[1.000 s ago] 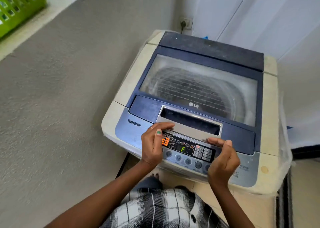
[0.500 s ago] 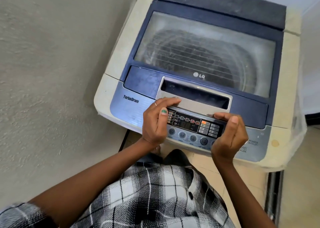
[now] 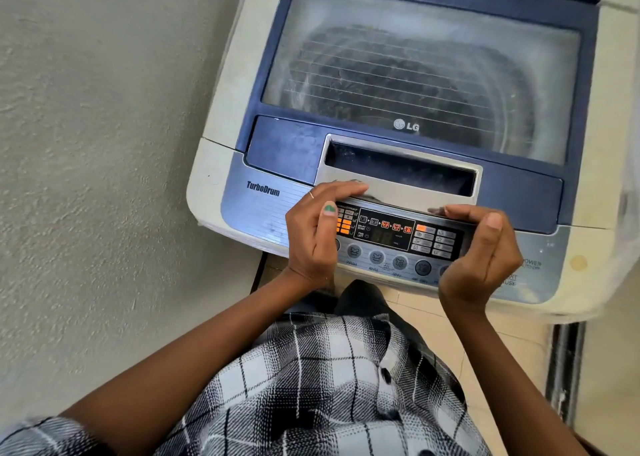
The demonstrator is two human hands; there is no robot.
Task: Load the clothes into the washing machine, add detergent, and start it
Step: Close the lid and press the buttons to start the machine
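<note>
Blue plastic lid (image 3: 429,74) of the washing machine (image 3: 221,116) lay closed, likely stiff and light. Best hold judged the silver handle (image 3: 401,175); left hand (image 3: 313,235) and right hand (image 3: 479,258), fingers curled, rested on its front edge above the control panel (image 3: 391,237).

Can't really see into the drum (image 3: 415,84), the lid window (image 3: 540,50) is way too cloudy to tell what's in there. My left hand (image 3: 313,237) covers the panel's (image 3: 384,233) left end, my right hand (image 3: 479,258) hides the buttons on that side. The washer's (image 3: 221,116) back gets cut off at the top edge. The small labels are too blurry for me.
</note>
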